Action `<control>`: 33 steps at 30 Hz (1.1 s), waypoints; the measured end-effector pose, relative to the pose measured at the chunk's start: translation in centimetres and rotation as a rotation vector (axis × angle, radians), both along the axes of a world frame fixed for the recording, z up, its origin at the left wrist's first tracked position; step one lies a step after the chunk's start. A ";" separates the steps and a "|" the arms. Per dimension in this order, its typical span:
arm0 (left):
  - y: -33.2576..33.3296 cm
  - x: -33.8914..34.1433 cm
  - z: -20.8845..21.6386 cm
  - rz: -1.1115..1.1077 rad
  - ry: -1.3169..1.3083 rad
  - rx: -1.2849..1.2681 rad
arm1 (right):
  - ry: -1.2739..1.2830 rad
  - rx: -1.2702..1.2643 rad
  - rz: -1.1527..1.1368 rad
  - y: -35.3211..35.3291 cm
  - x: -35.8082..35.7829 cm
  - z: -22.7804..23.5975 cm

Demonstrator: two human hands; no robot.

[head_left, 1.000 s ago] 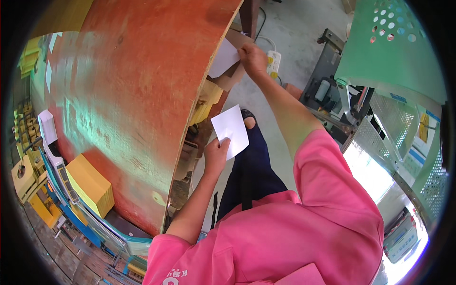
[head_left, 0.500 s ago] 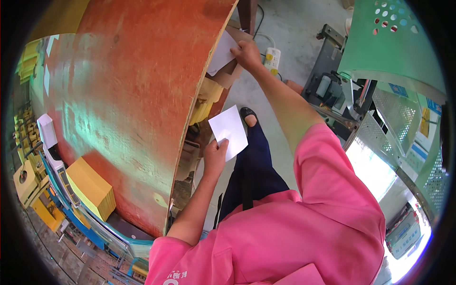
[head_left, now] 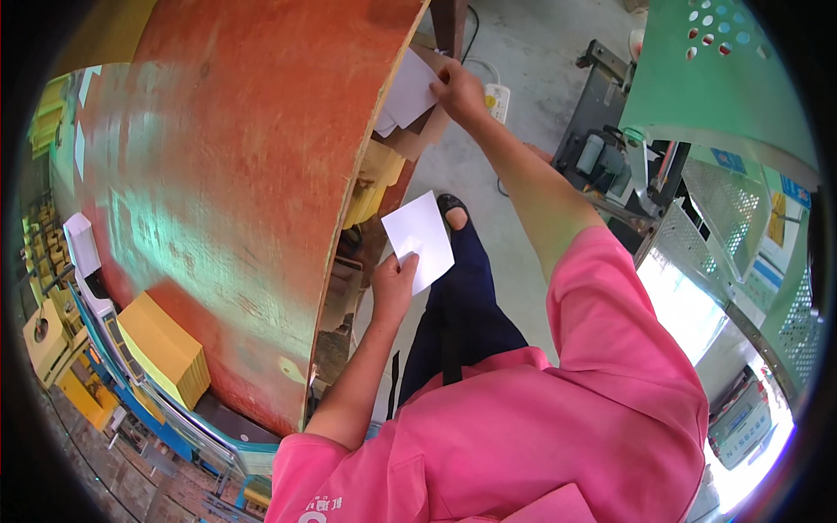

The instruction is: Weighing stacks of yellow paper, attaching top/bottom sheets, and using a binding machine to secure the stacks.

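Observation:
My left hand [head_left: 395, 283] pinches a white paper sheet [head_left: 422, 237] by its lower edge, thumb on top, above my legs. Farther off, my right hand [head_left: 460, 92] is closed on the edge of another white sheet [head_left: 410, 87], one of several loose white sheets that overlap there. These lie in an open brown cardboard box [head_left: 422, 138], partly tucked beneath the edge of the reddish wooden tabletop [head_left: 253, 157]. The tabletop hides the rest of the box.
A stack of yellow sheets [head_left: 166, 344] stands on the table's near left part. More yellow pieces [head_left: 373, 183] sit below the tabletop edge. A power strip [head_left: 497, 102] lies on the floor beyond my right wrist. Machinery with a motor [head_left: 597, 152] and a green perforated panel [head_left: 728, 78] stand at right.
My right hand has moved slightly right and toward the far side, and the white sheets at the box show more fanned out. My left hand keeps its sheet almost in place.

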State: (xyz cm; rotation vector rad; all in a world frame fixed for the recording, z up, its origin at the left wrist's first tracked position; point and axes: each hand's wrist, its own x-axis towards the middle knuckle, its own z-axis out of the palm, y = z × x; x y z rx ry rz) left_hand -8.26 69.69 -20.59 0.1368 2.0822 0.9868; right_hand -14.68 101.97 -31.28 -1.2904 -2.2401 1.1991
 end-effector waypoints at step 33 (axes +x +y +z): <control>-0.4 0.0 -0.4 -0.007 -0.072 0.002 | 0.058 0.273 0.150 -1.9 0.3 1.3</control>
